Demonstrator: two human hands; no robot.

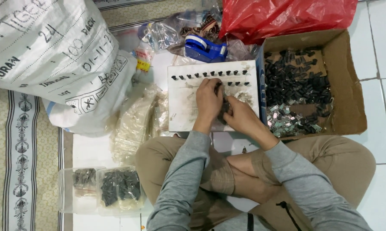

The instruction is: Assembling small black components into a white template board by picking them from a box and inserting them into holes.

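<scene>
A: Where are the hands?
B: Mid-frame, over the white board. The left hand is curled, fingertips pinching a small black piece. The right hand is closed around more black pieces.
A: And right of the board?
B: A cardboard box of the same parts.

A large white woven sack lies on a patterned mat at left, a red plastic bag at the top. A blue tape dispenser sits among clear plastic bags. Two clear tubs of dark pieces rest on the white tiled floor.
</scene>
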